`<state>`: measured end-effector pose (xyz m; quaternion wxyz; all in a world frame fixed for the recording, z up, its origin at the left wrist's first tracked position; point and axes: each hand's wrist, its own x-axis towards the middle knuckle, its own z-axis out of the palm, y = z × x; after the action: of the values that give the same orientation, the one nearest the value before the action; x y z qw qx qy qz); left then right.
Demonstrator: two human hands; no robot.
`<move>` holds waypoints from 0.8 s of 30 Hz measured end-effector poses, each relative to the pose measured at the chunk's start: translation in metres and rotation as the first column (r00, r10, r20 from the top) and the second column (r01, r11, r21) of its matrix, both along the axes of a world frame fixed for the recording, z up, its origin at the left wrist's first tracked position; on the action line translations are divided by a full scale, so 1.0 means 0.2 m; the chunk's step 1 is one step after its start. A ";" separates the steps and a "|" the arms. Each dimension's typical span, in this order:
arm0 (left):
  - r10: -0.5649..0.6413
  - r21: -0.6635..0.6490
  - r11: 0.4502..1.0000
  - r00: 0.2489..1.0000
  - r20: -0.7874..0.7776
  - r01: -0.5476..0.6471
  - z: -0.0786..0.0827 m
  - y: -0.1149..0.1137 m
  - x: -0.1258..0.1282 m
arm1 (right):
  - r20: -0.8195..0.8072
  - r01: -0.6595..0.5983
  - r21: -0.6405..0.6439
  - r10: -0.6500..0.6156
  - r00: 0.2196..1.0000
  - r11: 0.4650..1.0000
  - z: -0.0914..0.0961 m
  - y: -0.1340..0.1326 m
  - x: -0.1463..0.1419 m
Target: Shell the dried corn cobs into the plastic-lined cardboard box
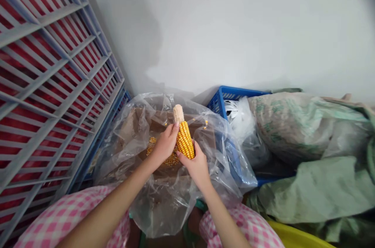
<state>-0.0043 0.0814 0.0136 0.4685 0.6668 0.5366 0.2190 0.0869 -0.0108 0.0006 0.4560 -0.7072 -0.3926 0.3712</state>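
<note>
An ear of corn (184, 138) is held between my two hands, tilted with its bare pale tip pointing away from me. Yellow kernels cover the rest of its visible side. My left hand (167, 141) grips it near the bare end, thumb against the kernels' edge. Around the lower end closes my right hand (197, 164), its thumb lying across the kernels. Below them is a cardboard box (129, 129) lined with a clear plastic bag (164, 209). Loose corn kernels (170, 159) lie in a pile inside, partly hidden by my hands.
A grey slatted plastic rack (70, 58) with red behind it rises on the left. To the right, a blue crate (215, 101) holds white plastic bags (241, 119). Beyond are a stuffed woven sack (290, 123), a green sack (319, 193) and a yellow rim (293, 236). A white wall (234, 25) stands behind.
</note>
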 end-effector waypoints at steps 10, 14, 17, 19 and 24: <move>-0.003 0.106 0.994 0.946 -0.324 0.039 0.04 -0.03 0.02 | 0.195 0.049 -0.114 -0.026 0.980 0.992 0.02 -0.02 -0.09; -0.054 0.100 0.990 0.917 -0.396 0.101 0.02 -0.01 0.02 | 0.206 0.044 -0.151 -0.012 0.978 0.988 0.02 -0.03 -0.09; -0.079 0.102 0.985 0.888 -0.452 0.139 -0.01 0.00 0.02 | 0.215 0.039 -0.160 -0.004 0.977 0.986 0.00 -0.04 -0.09; -0.084 0.101 0.984 0.880 -0.468 0.147 -0.03 0.00 0.02 | 0.202 0.041 -0.159 -0.008 0.979 0.987 -0.01 -0.04 -0.09; -0.060 0.095 0.990 0.910 -0.410 0.108 -0.05 0.00 0.01 | 0.197 0.040 -0.148 -0.010 0.980 0.988 0.00 -0.04 -0.06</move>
<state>-0.0014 0.0812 0.0034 0.3168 0.7460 0.5794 0.0861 0.0747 -0.0194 0.0004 0.3650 -0.7777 -0.3974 0.3226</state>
